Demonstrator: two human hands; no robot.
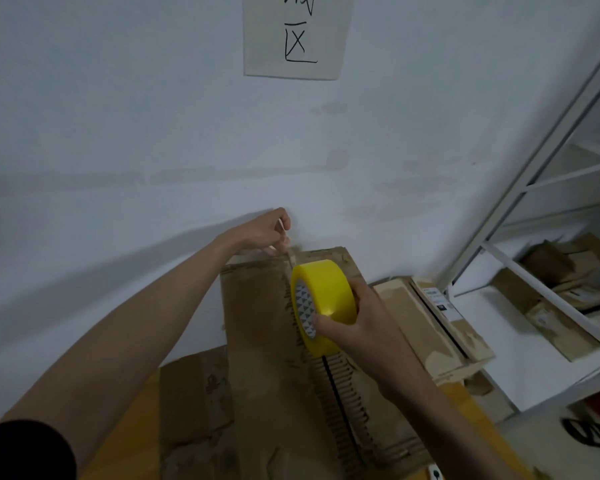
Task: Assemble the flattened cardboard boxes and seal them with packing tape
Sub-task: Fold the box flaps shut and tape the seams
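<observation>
Right hand (352, 327) grips tape roll (321, 304) — box (257, 341) beneath.

On the wall in front of me hangs a paper sign (293, 36) with black handwritten Chinese characters; the lower one reads "区", the upper one is cut off by the frame. The label (437, 301) on the box to my right is too small to read.

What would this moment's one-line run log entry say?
step: taping box seam | right hand: grips tape roll | left hand: pinches tape end at far edge | box: seam untaped
</observation>
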